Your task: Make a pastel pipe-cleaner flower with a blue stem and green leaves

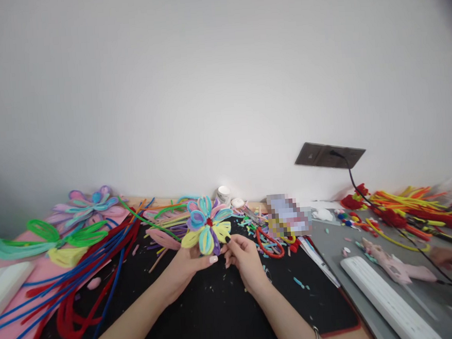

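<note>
A pipe-cleaner flower (197, 219) with blue, purple and yellow looped petals and a red centre is held up above the black mat. My left hand (186, 269) is closed on it from below, thumb stretched toward the right; the fingers behind the flower are hidden. At the lower right petals, my right hand (243, 258) pinches its edge between thumb and fingertips. Behind the flower lie loose pastel pipe cleaners (175, 220) and small cut bits (249, 224). A pink petal loop (163, 239) shows just left of it.
Blue pipe cleaners (68, 271), a green flower piece (44, 232) and a purple flower (85, 206) lie left. To the right are a white power strip (385, 298), a pink glue gun (395, 266) and a black cord (352, 178). Another person's hand (445, 257) reaches in at right.
</note>
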{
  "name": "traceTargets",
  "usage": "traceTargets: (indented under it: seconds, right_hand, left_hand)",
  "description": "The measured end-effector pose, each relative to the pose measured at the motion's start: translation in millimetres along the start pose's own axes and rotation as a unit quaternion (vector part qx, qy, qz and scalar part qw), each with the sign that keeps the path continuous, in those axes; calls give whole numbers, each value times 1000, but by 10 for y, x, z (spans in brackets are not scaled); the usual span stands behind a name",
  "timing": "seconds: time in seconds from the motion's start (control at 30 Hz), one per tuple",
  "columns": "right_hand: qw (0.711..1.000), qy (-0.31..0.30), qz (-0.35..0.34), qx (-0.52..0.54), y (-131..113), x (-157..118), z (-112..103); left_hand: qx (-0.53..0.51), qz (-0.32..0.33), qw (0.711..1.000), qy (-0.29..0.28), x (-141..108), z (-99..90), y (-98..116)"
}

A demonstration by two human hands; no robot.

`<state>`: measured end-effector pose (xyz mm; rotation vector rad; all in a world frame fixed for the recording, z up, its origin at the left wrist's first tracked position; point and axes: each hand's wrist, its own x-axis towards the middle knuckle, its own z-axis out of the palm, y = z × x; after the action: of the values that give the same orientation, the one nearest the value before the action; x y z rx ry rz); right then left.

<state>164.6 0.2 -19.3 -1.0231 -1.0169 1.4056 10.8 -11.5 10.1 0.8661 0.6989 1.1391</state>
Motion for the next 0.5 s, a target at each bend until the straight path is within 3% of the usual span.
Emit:
traceTargets:
  seconds: [0.27,0.5]
  right_hand:
    - [983,87,-97,-131,-64,44,-142]
    - [953,81,-161,-245,-189,37,-215]
  left_hand:
    - [-108,-38,992,-49,65,-146,-5]
    - [-102,-103,989,22,97,-288,45]
